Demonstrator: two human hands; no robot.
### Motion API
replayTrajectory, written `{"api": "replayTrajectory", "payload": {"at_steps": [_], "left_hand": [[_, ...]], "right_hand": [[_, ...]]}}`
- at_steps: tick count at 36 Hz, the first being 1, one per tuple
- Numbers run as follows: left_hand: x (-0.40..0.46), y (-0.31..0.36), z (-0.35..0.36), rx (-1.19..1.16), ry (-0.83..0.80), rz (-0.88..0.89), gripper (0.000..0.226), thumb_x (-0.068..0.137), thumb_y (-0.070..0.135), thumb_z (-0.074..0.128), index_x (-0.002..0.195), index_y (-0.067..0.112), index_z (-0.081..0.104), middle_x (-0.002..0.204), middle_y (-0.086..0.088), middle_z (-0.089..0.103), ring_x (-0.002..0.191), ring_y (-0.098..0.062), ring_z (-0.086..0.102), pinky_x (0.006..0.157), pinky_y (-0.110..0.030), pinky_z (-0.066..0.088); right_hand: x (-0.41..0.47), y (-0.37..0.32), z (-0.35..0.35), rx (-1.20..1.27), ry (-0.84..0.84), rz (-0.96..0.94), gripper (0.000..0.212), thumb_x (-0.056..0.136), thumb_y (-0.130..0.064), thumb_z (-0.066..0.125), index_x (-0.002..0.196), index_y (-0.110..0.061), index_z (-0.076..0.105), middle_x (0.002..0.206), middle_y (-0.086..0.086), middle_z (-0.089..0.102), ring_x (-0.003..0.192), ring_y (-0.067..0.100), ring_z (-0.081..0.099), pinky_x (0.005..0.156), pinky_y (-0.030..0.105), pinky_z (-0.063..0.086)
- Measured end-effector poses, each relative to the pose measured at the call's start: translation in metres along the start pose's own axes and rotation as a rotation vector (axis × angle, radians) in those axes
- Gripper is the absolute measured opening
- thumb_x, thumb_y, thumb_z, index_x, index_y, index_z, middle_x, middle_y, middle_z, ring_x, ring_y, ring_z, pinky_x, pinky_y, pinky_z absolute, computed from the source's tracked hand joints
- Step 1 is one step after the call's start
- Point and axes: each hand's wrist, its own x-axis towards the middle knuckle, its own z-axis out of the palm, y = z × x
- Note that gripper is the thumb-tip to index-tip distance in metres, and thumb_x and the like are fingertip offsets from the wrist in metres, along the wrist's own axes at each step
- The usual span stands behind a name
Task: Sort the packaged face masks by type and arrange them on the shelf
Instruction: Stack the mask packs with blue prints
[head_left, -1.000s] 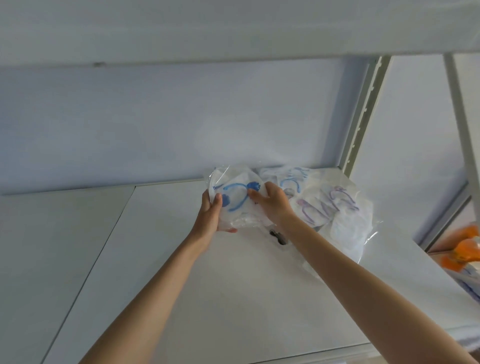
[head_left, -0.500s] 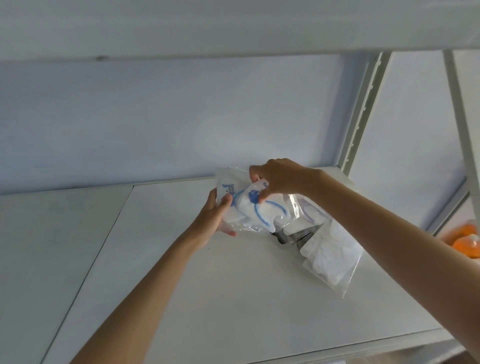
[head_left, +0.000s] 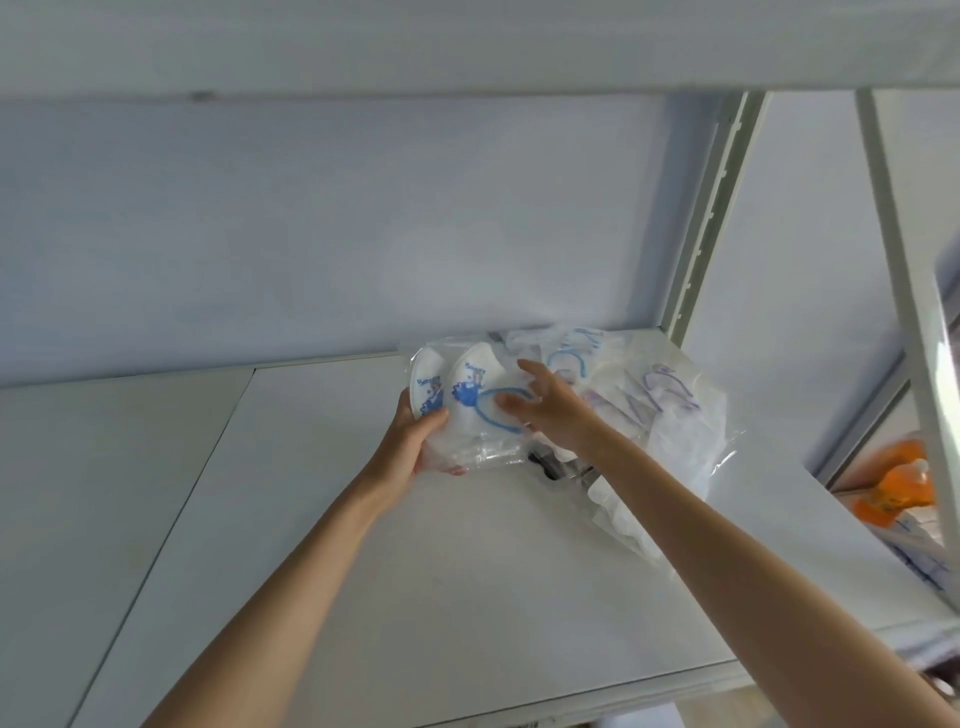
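On the white shelf board, bare surface runs wide to the left and toward the near edge, while the slotted upright closes the far right corner. The left hand grips the blue-strapped mask packs; the right hand lies across them, fingers loosely spread. Purple-strapped mask packs are heaped just right, touching. Orange bottles stand beyond the right frame.

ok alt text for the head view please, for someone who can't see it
Left hand grips clear-bagged white masks with blue straps on a white shelf; the open right hand rests on them. Behind lies a pile of bagged purple-strapped masks.
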Motion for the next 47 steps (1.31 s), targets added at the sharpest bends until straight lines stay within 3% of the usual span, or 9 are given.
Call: {"api": "replayTrajectory", "payload": {"at_steps": [6, 10, 20, 24, 28, 37, 40, 43, 47], "left_hand": [[0.001, -0.001, -0.008, 0.021, -0.079, -0.057, 0.073, 0.065, 0.01, 0.049, 0.135, 0.023, 0.036, 0.121, -0.011, 0.056, 0.099, -0.028, 0.059, 0.05, -0.038, 0.056], [0.002, 0.003, -0.007, 0.074, -0.085, -0.042, 0.073, 0.063, 0.01, 0.046, 0.135, 0.018, 0.039, 0.114, -0.009, 0.059, 0.09, -0.024, 0.06, 0.049, -0.038, 0.054], [0.007, 0.007, -0.011, 0.175, -0.153, -0.083, 0.059, 0.066, 0.015, 0.047, 0.124, 0.007, 0.051, 0.099, -0.01, 0.067, 0.077, -0.023, 0.065, 0.052, -0.036, 0.053], [0.013, 0.004, -0.007, 0.111, -0.09, -0.124, 0.039, 0.093, 0.042, 0.044, 0.117, 0.018, 0.064, 0.111, -0.008, 0.07, 0.093, -0.023, 0.068, 0.072, -0.039, 0.056], [0.021, 0.001, -0.001, 0.132, 0.052, -0.171, 0.059, 0.1, 0.059, 0.016, 0.11, 0.03, 0.066, 0.112, 0.0, 0.072, 0.107, -0.019, 0.065, 0.096, -0.038, 0.049], [0.029, -0.007, 0.006, 0.176, 0.235, -0.049, 0.022, 0.099, 0.036, 0.049, 0.089, 0.016, 0.054, 0.088, -0.009, 0.066, 0.077, -0.022, 0.062, 0.073, -0.035, 0.048], [0.026, -0.008, 0.008, 0.102, 0.191, -0.08, 0.039, 0.101, 0.047, 0.038, 0.101, 0.017, 0.062, 0.099, -0.011, 0.07, 0.086, -0.022, 0.067, 0.081, -0.038, 0.052], [0.02, -0.005, 0.008, -0.011, 0.123, -0.146, 0.063, 0.097, 0.063, 0.02, 0.105, 0.021, 0.066, 0.102, -0.005, 0.073, 0.094, -0.02, 0.068, 0.086, -0.036, 0.053], [0.017, -0.008, 0.012, 0.343, 0.152, -0.04, 0.056, 0.097, 0.062, 0.027, 0.117, 0.015, 0.052, 0.104, 0.0, 0.063, 0.088, -0.01, 0.059, 0.076, -0.027, 0.047]], "right_hand": [[0.001, -0.01, -0.005, -0.312, -0.056, -0.172, 0.077, 0.084, -0.025, 0.07, 0.147, -0.02, 0.026, 0.131, 0.011, 0.048, 0.075, 0.018, 0.059, 0.06, 0.022, 0.052], [0.007, -0.011, -0.003, -0.339, 0.02, -0.209, 0.083, 0.079, -0.032, 0.075, 0.147, -0.019, 0.029, 0.139, 0.011, 0.038, 0.112, 0.027, 0.054, 0.092, 0.035, 0.049], [0.01, -0.006, 0.0, 0.411, -0.042, 0.087, 0.084, 0.08, -0.017, 0.076, 0.147, -0.024, 0.026, 0.137, 0.009, 0.041, 0.109, 0.021, 0.056, 0.077, 0.024, 0.048], [0.011, 0.0, -0.002, 0.457, 0.013, 0.071, 0.087, 0.078, -0.006, 0.076, 0.147, -0.022, 0.027, 0.137, 0.013, 0.039, 0.104, 0.021, 0.053, 0.081, 0.026, 0.049], [0.01, -0.002, 0.0, 0.409, 0.018, 0.016, 0.089, 0.077, -0.004, 0.076, 0.147, -0.026, 0.026, 0.139, 0.014, 0.038, 0.107, 0.022, 0.053, 0.077, 0.023, 0.049], [-0.002, 0.001, 0.018, 0.519, 0.051, -0.029, 0.093, 0.084, 0.002, 0.067, 0.151, -0.023, 0.01, 0.132, 0.007, 0.047, 0.104, 0.018, 0.057, 0.084, 0.025, 0.049], [-0.003, 0.006, 0.028, 0.549, 0.097, -0.066, 0.09, 0.085, 0.002, 0.065, 0.151, -0.023, 0.009, 0.107, -0.009, 0.054, 0.101, 0.015, 0.059, 0.091, 0.03, 0.049], [-0.003, 0.007, 0.034, 0.526, 0.159, -0.077, 0.093, 0.083, -0.001, 0.067, 0.15, -0.029, 0.01, 0.109, -0.01, 0.053, 0.102, 0.017, 0.06, 0.096, 0.037, 0.049], [-0.004, 0.005, 0.038, 0.36, 0.199, -0.118, 0.093, 0.082, -0.011, 0.07, 0.151, -0.03, 0.009, 0.116, 0.0, 0.057, 0.109, 0.02, 0.059, 0.098, 0.034, 0.047]]}}
